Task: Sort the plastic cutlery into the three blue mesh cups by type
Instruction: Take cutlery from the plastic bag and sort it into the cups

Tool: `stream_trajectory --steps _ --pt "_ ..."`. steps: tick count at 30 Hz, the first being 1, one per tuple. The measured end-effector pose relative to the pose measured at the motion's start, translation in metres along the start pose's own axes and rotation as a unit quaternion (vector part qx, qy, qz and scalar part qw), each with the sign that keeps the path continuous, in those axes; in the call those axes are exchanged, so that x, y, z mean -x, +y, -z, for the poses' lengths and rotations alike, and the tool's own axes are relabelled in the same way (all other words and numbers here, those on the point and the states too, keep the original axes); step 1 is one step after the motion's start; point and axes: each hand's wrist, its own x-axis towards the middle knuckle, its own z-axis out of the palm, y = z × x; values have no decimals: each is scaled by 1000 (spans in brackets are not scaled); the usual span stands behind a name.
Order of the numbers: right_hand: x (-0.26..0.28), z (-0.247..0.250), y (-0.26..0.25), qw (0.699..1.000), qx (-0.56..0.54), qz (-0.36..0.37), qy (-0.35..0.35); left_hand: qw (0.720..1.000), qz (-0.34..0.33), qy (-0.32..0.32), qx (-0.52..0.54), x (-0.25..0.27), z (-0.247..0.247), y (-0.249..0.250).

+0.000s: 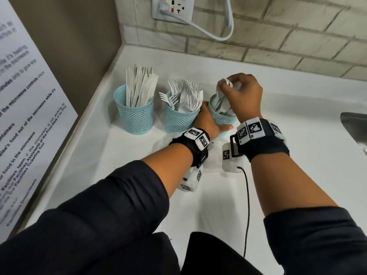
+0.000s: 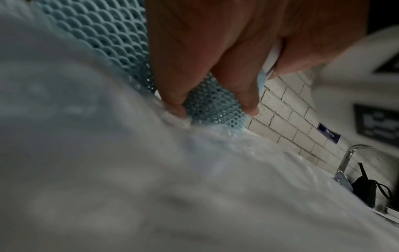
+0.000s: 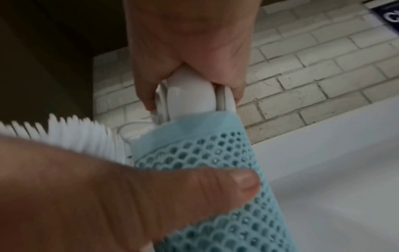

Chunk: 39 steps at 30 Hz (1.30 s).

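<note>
Three blue mesh cups stand in a row on the white counter [image 1: 297, 155]. The left cup [image 1: 137, 116] holds white knives [image 1: 139, 86], the middle cup [image 1: 179, 120] white forks [image 1: 186, 94]. My left hand [image 1: 210, 124] wraps round the right cup [image 1: 222, 119], thumb [image 3: 226, 180] on its mesh [image 3: 211, 153]. Above that cup my right hand [image 1: 240, 92] grips a bunch of white spoons [image 3: 190, 92] by their bowls, their handles down inside the cup. In the left wrist view, fingers [image 2: 237, 81] lie against the cup's mesh [image 2: 211, 105].
A wall with a printed notice [image 1: 25, 100] closes the left side; a tiled wall with an outlet [image 1: 171, 7] and a white cord [image 1: 218, 34] stands behind. A steel sink edge [image 1: 355, 126] lies at the right. A crumpled clear bag [image 1: 170, 143] lies under my left wrist.
</note>
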Motion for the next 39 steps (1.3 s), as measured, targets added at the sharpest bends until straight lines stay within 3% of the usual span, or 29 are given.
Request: stream_trajectory --steps 5,7,11,14,18,21,23,27,33,36,39 --pt "-3 13 -2 988 -154 -20 -15 1000 -24 5 2 1 3 0" --pt "-5 15 2 992 -122 -25 -18 1000 -22 11 9 1 2 2" --pt "4 -2 7 987 108 52 -107 999 -2 -30 18 2 4 4" --pt "6 -11 6 986 92 126 -66 998 -9 -42 56 3 7 8" --pt "-9 -14 6 985 173 -4 15 1000 -6 -13 -23 4 8 4" --pt "-3 -25 2 975 208 71 -22 1000 -20 1 -24 1 7 3" --pt "1 -24 1 977 194 87 6 999 -23 -7 -27 1 9 4" --pt "-14 -9 -3 969 240 -45 23 998 -41 -21 -40 0 7 0" --pt "-44 22 -13 980 108 -131 -104 996 -64 -19 -57 -4 9 -3" --pt "-35 29 -2 993 24 -97 -67 996 -61 -18 -65 -4 8 -2" --pt "-8 13 10 990 -94 -52 -95 997 -48 -13 -67 -5 6 -2"
